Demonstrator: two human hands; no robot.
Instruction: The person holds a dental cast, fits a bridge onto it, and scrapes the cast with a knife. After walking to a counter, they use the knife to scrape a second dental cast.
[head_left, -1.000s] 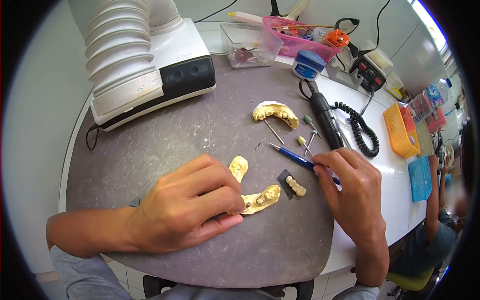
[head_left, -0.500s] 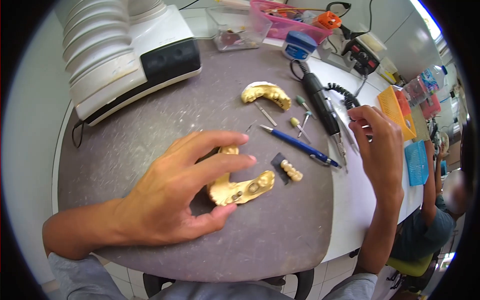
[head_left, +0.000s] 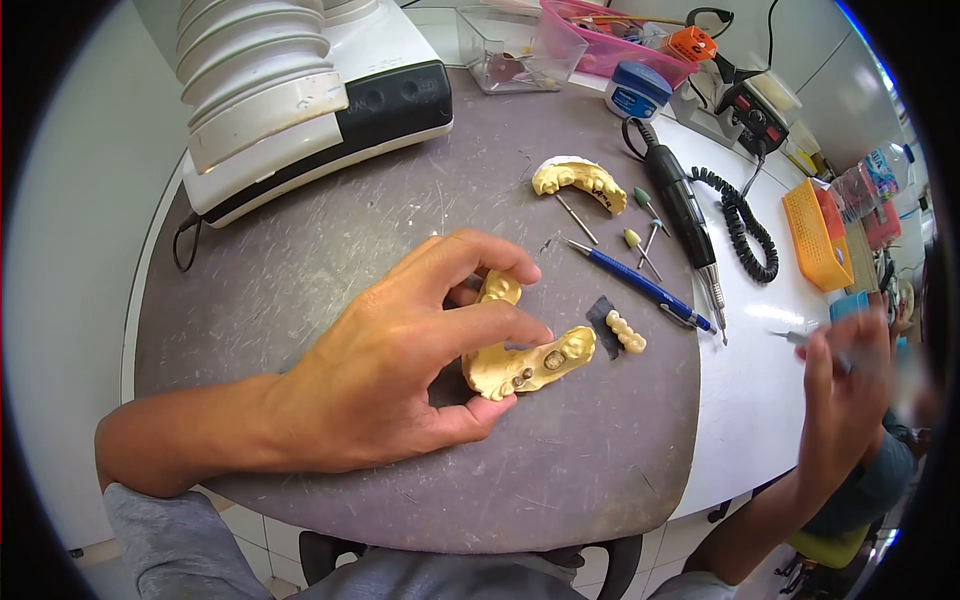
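Observation:
A yellow horseshoe-shaped dental cast [head_left: 540, 368] lies on the grey board. My left hand [head_left: 400, 350] is closed around its left side, thumb at the front edge and fingers over the top. Off to the right, my right hand [head_left: 850, 380] is raised and blurred, its fingers closed on a thin metal tool [head_left: 795, 338] that points left. Just right of the cast lies a row of tooth-coloured crowns [head_left: 626, 332] beside a small dark sheet [head_left: 603, 320]. A blue pen [head_left: 640, 286] rests behind them.
Another yellow cast [head_left: 580, 182], several small burs and a black handpiece [head_left: 688, 210] lie farther back. A white machine with a hose [head_left: 330, 150] stands at the back left. An orange basket [head_left: 815, 235] and a blue jar [head_left: 638, 90] are also there. A co-worker is partly visible at right.
My right hand has moved right and now holds a thin metal tool. The view has shifted, and my left hand stays around the cast.

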